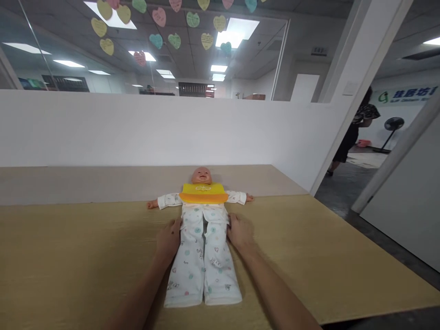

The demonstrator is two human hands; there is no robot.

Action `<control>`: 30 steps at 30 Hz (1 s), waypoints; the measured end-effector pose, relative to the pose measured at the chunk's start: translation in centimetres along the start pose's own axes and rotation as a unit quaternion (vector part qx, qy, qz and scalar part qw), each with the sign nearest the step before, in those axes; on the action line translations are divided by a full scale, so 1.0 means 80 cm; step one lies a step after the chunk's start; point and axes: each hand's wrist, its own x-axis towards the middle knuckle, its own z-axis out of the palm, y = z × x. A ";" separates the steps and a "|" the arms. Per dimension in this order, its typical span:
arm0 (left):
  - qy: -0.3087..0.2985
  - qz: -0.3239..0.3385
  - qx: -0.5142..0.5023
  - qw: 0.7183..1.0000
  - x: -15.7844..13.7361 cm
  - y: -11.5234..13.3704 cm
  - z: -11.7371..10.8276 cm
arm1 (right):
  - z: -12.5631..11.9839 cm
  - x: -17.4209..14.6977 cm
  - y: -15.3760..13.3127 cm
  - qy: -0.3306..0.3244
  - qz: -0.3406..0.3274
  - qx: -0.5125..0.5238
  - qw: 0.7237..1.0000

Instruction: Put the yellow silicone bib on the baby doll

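A baby doll (pixel 201 176) lies on its back with its head toward the wall and its arms stretched out sideways. It wears a white baby outfit (pixel 192 256) with small printed figures, and the two trouser legs are spread flat toward me. Over its chest lies a yellow bib (pixel 202 189) with an orange lower edge. My left hand (pixel 169 238) is closed on the outfit's left edge at the hip. On the opposite edge, my right hand (pixel 239 232) pinches the cloth at the same height. Some fingertips of both hands are hidden by the fabric.
The wooden table (pixel 309 256) meets a greyish strip (pixel 103 183) along the white wall (pixel 154 130). Heart-shaped notes (pixel 159 17) are stuck on the glass above. Through the doorway at right, a person (pixel 354 128) stands near a black fan (pixel 393 123).
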 end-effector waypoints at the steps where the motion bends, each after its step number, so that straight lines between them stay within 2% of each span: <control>1: 0.000 0.000 0.013 1.000 -0.001 0.000 0.000 | -0.001 0.000 0.000 -0.006 -0.003 -0.005 1.000; 6: -0.010 -0.014 0.035 0.999 -0.005 -0.001 0.001 | -0.007 0.000 0.003 -0.024 -0.011 -0.013 1.000; 12: -0.004 -0.055 0.004 0.998 -0.006 -0.008 0.001 | -0.011 -0.001 0.007 -0.025 -0.019 0.005 0.999; 16: -0.001 -0.058 -0.008 0.998 -0.005 -0.009 0.002 | -0.011 0.000 0.008 -0.029 -0.012 0.019 0.999; 22: -0.025 -0.061 0.003 0.998 -0.004 -0.001 -0.004 | -0.007 0.000 0.000 -0.029 0.001 -0.004 1.000; 30: -0.028 -0.071 0.016 0.997 -0.008 0.012 -0.012 | -0.006 -0.007 -0.012 -0.038 0.013 0.010 0.999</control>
